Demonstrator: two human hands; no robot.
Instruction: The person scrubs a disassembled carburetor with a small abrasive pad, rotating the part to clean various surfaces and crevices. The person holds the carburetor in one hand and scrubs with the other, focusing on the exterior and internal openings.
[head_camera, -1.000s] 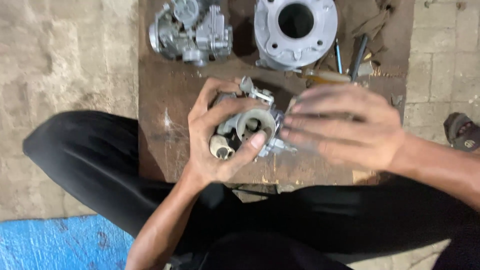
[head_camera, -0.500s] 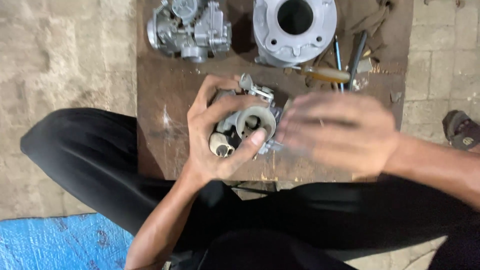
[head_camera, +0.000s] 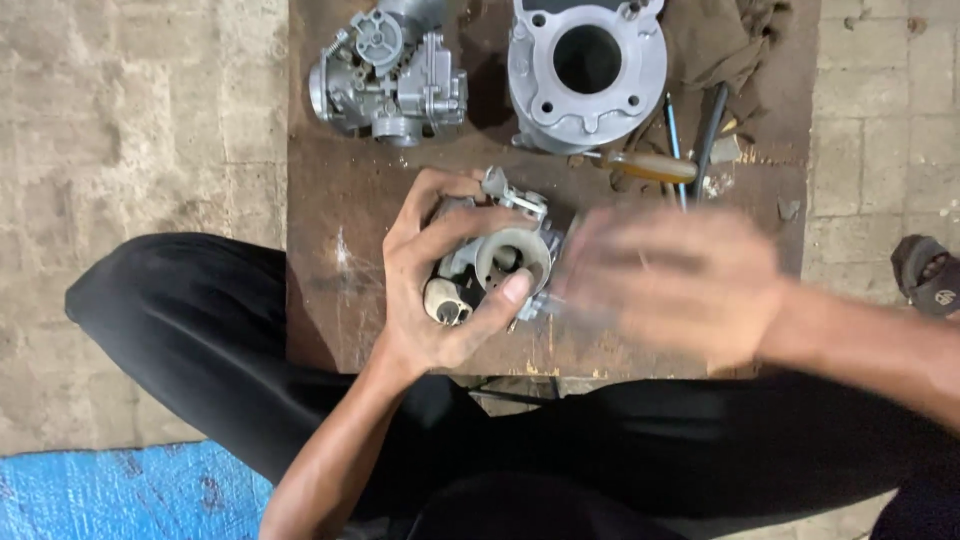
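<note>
My left hand (head_camera: 430, 290) grips a small grey metal carburetor body (head_camera: 500, 262) over a brown wooden board (head_camera: 340, 200), thumb across its round bore. A pale plastic float shows at its lower left. My right hand (head_camera: 670, 285) is blurred with motion just right of the carburetor, fingers near its side. Whether those fingers hold anything is not visible.
At the board's far edge stand a second grey carburetor (head_camera: 390, 75) and a grey engine cylinder (head_camera: 585, 70). A wooden-handled screwdriver (head_camera: 640, 165), thin dark tools (head_camera: 705, 135) and a brown rag (head_camera: 740, 35) lie at the right. My black trouser legs flank the board; a blue tarp (head_camera: 120, 495) lies lower left.
My right hand has kept moving in a blur beside the carburetor, drawing slightly right. The left hand holds the carburetor the same way.
</note>
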